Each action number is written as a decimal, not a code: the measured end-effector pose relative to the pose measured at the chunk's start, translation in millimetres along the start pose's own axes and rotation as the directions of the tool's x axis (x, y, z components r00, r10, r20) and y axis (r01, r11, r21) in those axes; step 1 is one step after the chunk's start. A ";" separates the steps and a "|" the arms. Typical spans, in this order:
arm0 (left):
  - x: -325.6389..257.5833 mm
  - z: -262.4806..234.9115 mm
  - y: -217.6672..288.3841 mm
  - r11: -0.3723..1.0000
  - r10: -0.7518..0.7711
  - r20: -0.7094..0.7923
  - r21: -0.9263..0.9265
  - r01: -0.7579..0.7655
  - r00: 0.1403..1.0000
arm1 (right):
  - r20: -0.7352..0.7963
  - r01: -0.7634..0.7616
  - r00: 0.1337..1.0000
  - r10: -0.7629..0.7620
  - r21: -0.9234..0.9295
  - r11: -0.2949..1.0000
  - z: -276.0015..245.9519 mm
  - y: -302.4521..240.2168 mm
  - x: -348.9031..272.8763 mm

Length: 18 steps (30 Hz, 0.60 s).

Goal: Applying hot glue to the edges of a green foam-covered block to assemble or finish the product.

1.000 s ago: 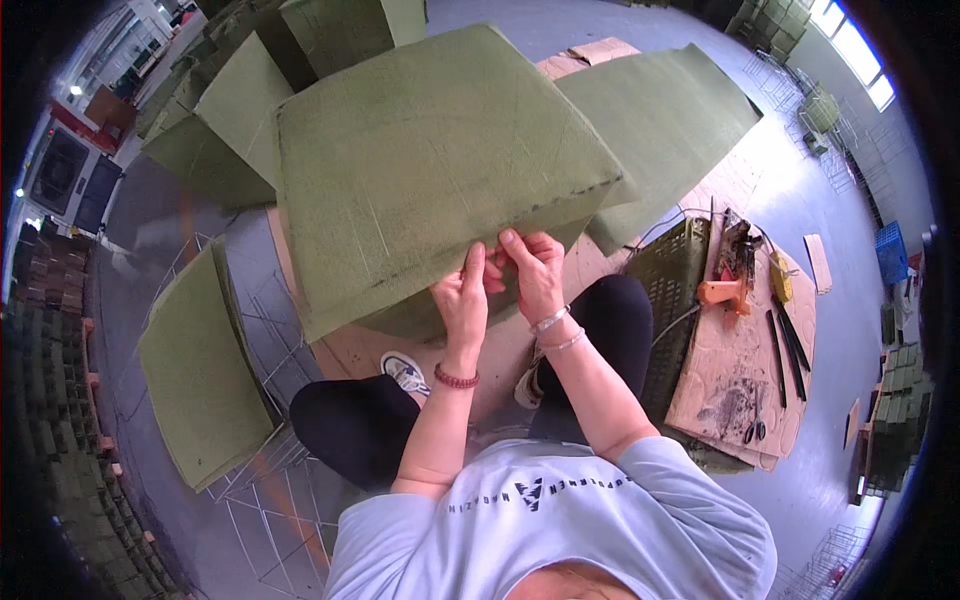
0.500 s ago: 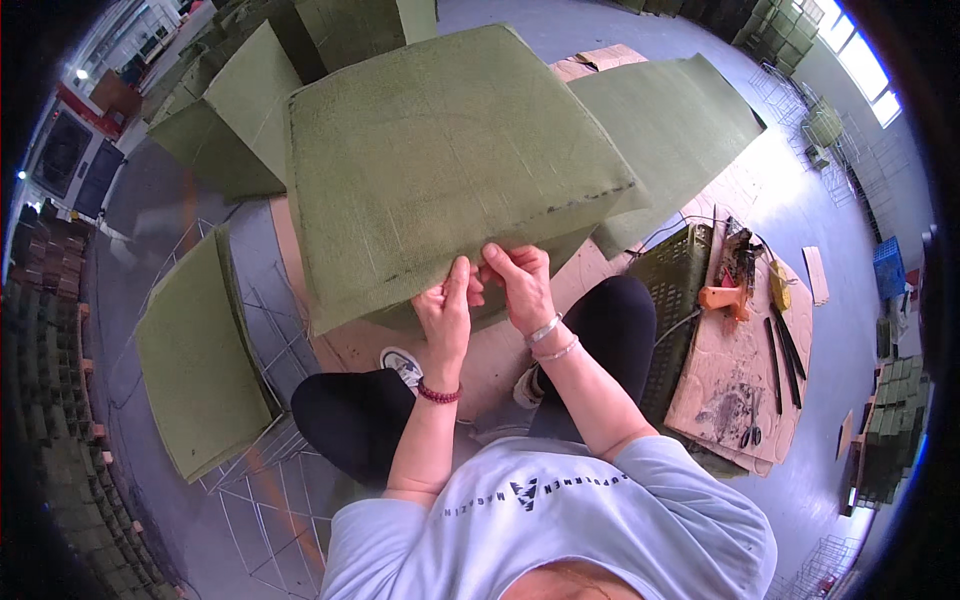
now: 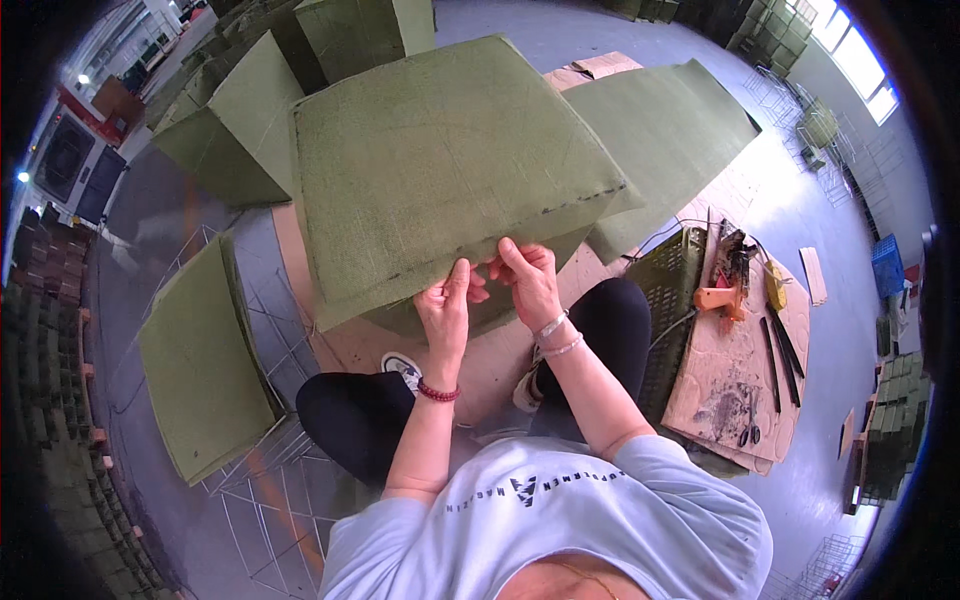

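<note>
We have shifted our left hand (image 3: 445, 310) and right hand (image 3: 527, 280) along the near seam of the green felt cover (image 3: 440, 160), both pinched on its edge, so the edge work moves on.

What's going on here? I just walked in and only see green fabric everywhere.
A seated person holds a large olive-green felt-covered block across their knees. The left hand and the right hand both pinch its near edge, close together, along a dark stitched seam. More green felt blocks lie around on the floor, some on wire frames. To the person's right, a cardboard sheet carries hand tools, including an orange one.
</note>
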State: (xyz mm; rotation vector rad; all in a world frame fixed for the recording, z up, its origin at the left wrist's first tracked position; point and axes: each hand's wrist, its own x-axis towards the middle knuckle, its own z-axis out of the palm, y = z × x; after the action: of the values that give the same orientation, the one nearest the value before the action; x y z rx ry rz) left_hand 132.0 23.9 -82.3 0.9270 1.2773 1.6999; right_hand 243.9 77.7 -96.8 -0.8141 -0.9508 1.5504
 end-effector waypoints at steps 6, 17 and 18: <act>3.6 15.5 -10.1 0.998 0.059 -0.026 -0.029 -0.060 0.998 | -0.024 0.019 1.000 -0.016 0.105 0.994 1.8 8.3 4.2; -3.4 -8.3 14.2 1.000 -0.020 -0.028 -0.007 0.019 0.999 | 0.123 -0.040 0.991 0.045 -0.044 0.998 10.7 8.6 -11.7; -2.1 -10.9 16.2 0.999 -0.025 -0.025 -0.028 0.024 0.999 | 0.139 -0.019 0.990 0.032 -0.091 0.996 15.8 9.6 -10.2</act>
State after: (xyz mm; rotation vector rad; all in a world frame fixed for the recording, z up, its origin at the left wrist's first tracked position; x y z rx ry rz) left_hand 120.4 15.0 -69.2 0.8724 1.2737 1.7113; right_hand 227.5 64.5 -98.2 -0.7898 -1.1229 1.6133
